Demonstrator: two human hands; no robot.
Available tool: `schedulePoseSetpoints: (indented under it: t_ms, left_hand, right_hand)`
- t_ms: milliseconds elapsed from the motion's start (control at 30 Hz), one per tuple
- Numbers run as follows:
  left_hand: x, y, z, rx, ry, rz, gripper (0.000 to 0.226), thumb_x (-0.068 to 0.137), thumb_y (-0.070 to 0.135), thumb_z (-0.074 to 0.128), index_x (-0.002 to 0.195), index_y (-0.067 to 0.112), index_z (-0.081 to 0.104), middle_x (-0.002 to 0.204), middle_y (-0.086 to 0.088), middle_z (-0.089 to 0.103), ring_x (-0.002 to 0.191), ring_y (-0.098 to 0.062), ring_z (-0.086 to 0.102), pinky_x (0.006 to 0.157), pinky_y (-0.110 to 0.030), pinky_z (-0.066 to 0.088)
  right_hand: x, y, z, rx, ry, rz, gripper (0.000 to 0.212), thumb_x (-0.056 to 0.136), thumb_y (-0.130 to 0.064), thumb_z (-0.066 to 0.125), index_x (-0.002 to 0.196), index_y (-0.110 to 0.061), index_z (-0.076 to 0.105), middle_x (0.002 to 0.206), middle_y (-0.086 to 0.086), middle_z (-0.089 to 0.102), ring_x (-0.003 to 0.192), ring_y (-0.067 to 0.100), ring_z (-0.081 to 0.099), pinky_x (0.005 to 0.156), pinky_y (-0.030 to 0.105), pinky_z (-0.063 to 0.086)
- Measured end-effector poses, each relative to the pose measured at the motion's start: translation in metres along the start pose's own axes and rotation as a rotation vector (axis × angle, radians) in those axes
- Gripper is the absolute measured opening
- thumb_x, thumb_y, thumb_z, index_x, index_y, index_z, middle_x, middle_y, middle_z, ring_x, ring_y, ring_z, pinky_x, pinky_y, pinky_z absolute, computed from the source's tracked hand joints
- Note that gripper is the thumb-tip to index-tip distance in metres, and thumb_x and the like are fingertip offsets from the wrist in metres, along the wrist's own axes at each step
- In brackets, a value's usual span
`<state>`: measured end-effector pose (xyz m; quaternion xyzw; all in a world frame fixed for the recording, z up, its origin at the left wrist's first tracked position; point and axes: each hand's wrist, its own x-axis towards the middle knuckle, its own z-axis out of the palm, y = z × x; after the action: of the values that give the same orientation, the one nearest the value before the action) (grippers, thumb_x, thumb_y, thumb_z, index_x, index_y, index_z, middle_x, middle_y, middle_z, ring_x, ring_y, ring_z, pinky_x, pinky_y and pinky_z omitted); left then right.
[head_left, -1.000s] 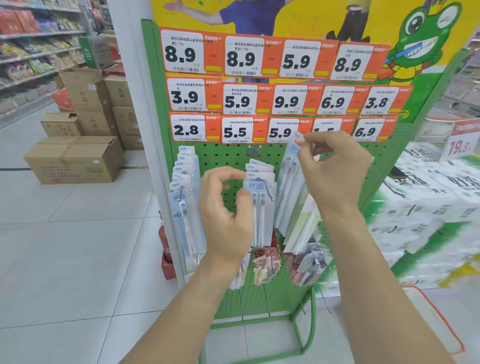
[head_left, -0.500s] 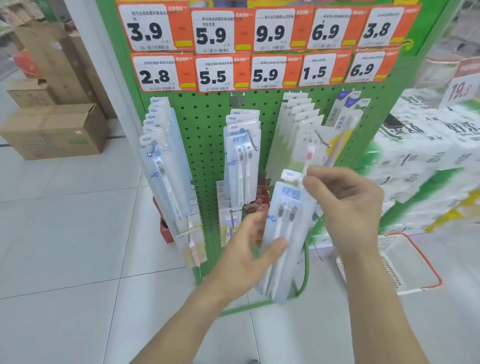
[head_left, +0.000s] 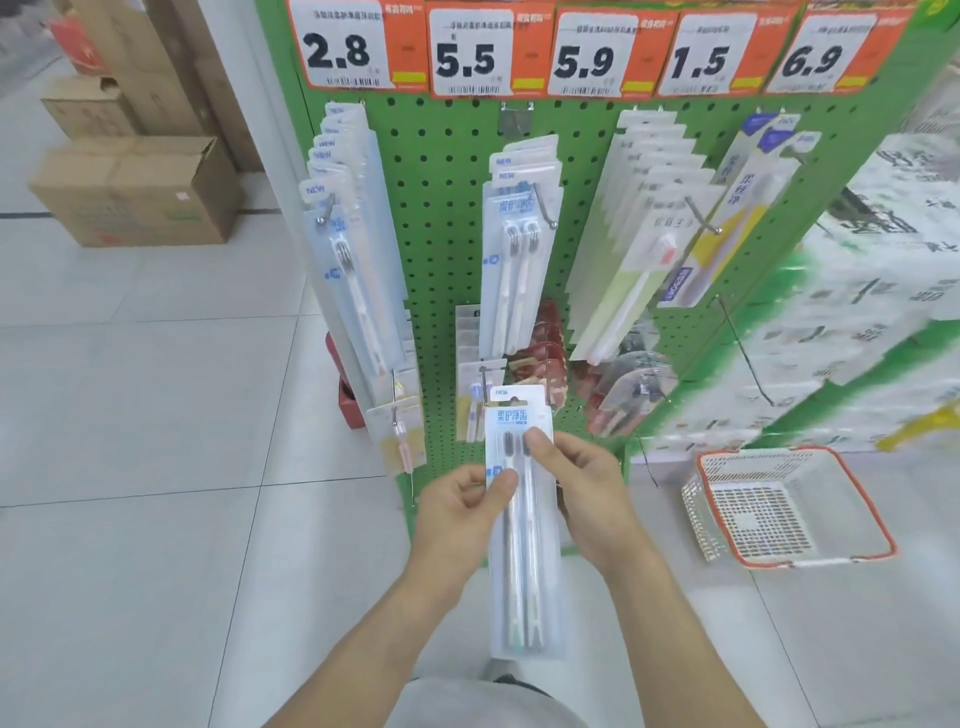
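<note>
Left hand (head_left: 457, 514) and right hand (head_left: 592, 493) both grip the toothbrush twin-pack (head_left: 524, 597), long axis pointing at the pegboard (head_left: 441, 208); the basket (head_left: 763, 453) lies rightward, nearer the right hand.

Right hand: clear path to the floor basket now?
Likely yes: nothing stands between the right hand and the basket; it grips the toothbrush pack, though, and a stoop seems needed.

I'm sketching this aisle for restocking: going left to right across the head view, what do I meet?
Cardboard box → single-toothbrush packs → hanging twin-toothbrush packs → pink-bristled toothbrush packs → red-rimmed basket. Left out: the held twin pack, which overlaps the middle.
</note>
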<state>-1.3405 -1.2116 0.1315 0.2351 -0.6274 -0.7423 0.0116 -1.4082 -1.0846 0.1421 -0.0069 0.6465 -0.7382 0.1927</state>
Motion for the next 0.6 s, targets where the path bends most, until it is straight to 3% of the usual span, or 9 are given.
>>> schedulePoseSetpoints:
  t_ms: [67,133,167,200,233,267,400,533,600]
  left_hand:
    - [-0.001,-0.001,-0.004,-0.013,0.002,-0.012,0.021,0.091,0.029,0.075,0.097,0.009,0.075,0.092,-0.012,0.078,0.095,-0.033,0.073,0.091,-0.045,0.054]
    - [-0.002,0.001,-0.007,-0.006,-0.006,-0.009,0.018,0.093,0.026,0.072,0.101,0.01,0.075,0.093,-0.009,0.079,0.098,-0.031,0.073,0.092,-0.041,0.054]
    - [-0.002,0.0,-0.008,0.001,-0.019,-0.008,0.017,0.094,0.025,0.071,0.103,0.012,0.075,0.094,-0.008,0.079,0.099,-0.03,0.073,0.093,-0.04,0.055]
    - [-0.001,0.0,-0.009,0.003,-0.04,-0.012,0.016,0.094,0.025,0.069,0.106,0.014,0.074,0.094,-0.008,0.079,0.098,-0.029,0.074,0.092,-0.04,0.055]
    - [-0.001,0.001,-0.009,-0.003,-0.067,-0.021,0.016,0.095,0.024,0.068,0.107,0.015,0.074,0.095,-0.008,0.079,0.095,-0.027,0.074,0.091,-0.038,0.056]
    - [-0.002,0.002,-0.01,0.003,-0.108,-0.028,0.016,0.097,0.023,0.066,0.108,0.015,0.074,0.096,-0.008,0.079,0.093,-0.024,0.075,0.088,-0.037,0.056]
    - [-0.004,-0.003,-0.015,0.05,-0.251,-0.079,0.026,0.098,0.033,0.062,0.111,0.014,0.074,0.098,-0.008,0.078,0.088,-0.018,0.072,0.086,-0.036,0.054]
    - [-0.001,-0.002,-0.016,-0.026,-0.24,-0.072,0.035,0.089,0.039,0.068,0.11,0.012,0.075,0.102,-0.017,0.076,0.091,-0.024,0.069,0.089,-0.042,0.054]
    - [0.0,0.0,-0.015,-0.055,-0.215,-0.065,0.035,0.086,0.035,0.067,0.107,0.01,0.075,0.1,-0.014,0.078,0.089,-0.02,0.073,0.084,-0.036,0.057]
  right_hand:
    - [0.0,-0.004,0.0,-0.011,-0.036,0.003,0.05,0.085,-0.039,0.08,0.074,0.005,0.061,0.059,-0.003,0.034,0.054,0.011,0.029,0.058,0.021,0.029]
    - [0.001,-0.007,0.001,-0.01,-0.062,0.034,0.029,0.089,-0.024,0.075,0.062,-0.015,0.071,0.051,-0.014,0.049,0.047,0.0,0.045,0.057,0.012,0.04]
    - [0.002,-0.007,0.002,0.008,-0.065,0.042,0.019,0.087,-0.025,0.077,0.071,-0.015,0.077,0.06,-0.007,0.065,0.058,0.004,0.061,0.068,0.018,0.051]
    - [0.004,-0.006,0.003,0.046,-0.053,0.047,0.016,0.085,-0.028,0.08,0.087,-0.012,0.08,0.08,0.005,0.076,0.081,0.015,0.072,0.087,0.033,0.056]
    - [0.006,-0.006,0.004,0.099,-0.025,0.065,0.026,0.084,-0.029,0.082,0.099,-0.008,0.079,0.1,0.013,0.077,0.102,0.026,0.072,0.103,0.046,0.051]
    - [0.007,-0.005,0.006,0.164,0.006,0.081,0.029,0.084,-0.027,0.082,0.104,-0.006,0.078,0.11,0.017,0.075,0.112,0.034,0.068,0.109,0.051,0.046]
    - [0.007,-0.004,0.01,0.316,0.08,0.151,0.016,0.089,-0.018,0.074,0.098,-0.005,0.078,0.106,0.02,0.075,0.097,0.032,0.069,0.1,0.052,0.051]
    - [0.006,-0.009,0.006,0.26,-0.02,0.117,0.026,0.094,-0.022,0.067,0.112,-0.004,0.074,0.116,0.019,0.073,0.104,0.03,0.071,0.092,0.041,0.058]
    - [0.006,-0.008,0.002,0.193,-0.052,0.101,0.028,0.093,-0.019,0.069,0.114,-0.003,0.073,0.116,0.02,0.073,0.108,0.034,0.07,0.094,0.043,0.057]
